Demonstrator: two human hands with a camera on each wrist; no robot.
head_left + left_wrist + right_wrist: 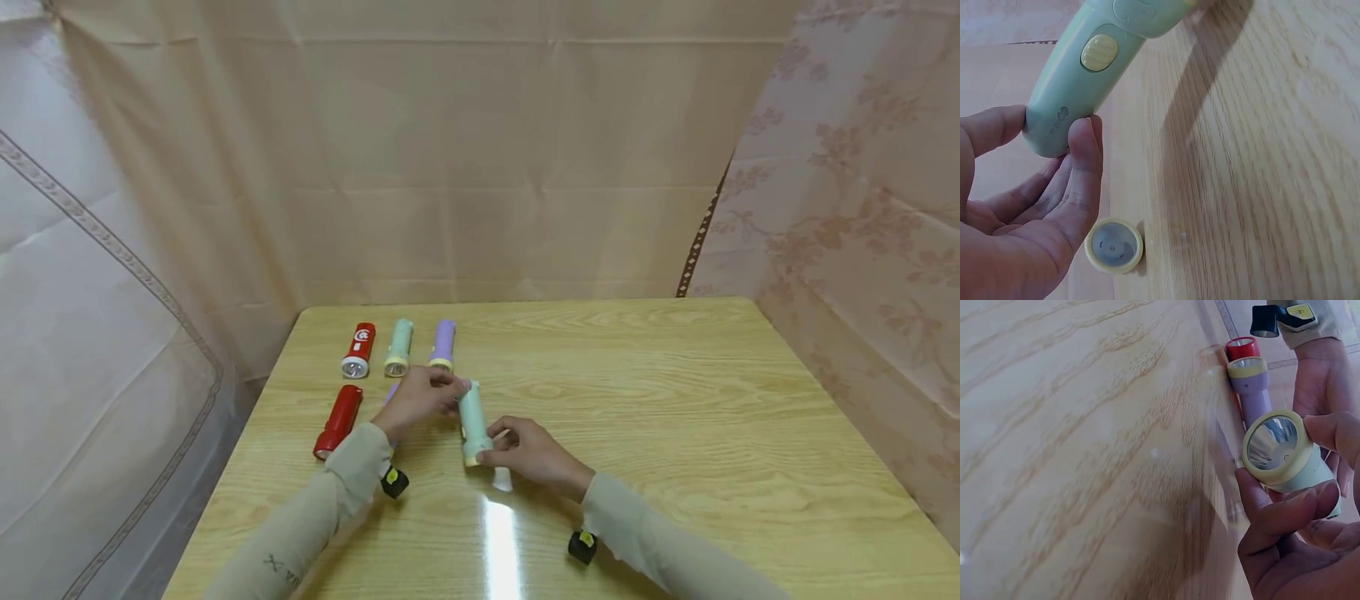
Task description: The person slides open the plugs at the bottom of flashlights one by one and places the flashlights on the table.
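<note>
Mint-green flashlight (472,417), right of the other flashlights (400,343) at the worktop (675,400): my left fingers (997,128) pinch its tail, my right fingers (1288,515) its lens rim (1272,477). Apparently I'm positioning it; next likely needs steady release.

- In your left wrist view, the top edge cuts off the lamp end of your green flashlight (1069,81); its fine print is too small to read.
- There, a yellow-rimmed lens (1114,244) hides the body behind it.
- In your head view, your left hand (420,402) and left sleeve (311,512) cover most of a purple flashlight (392,392).
- The bottom edge crops both your sleeves.
</note>
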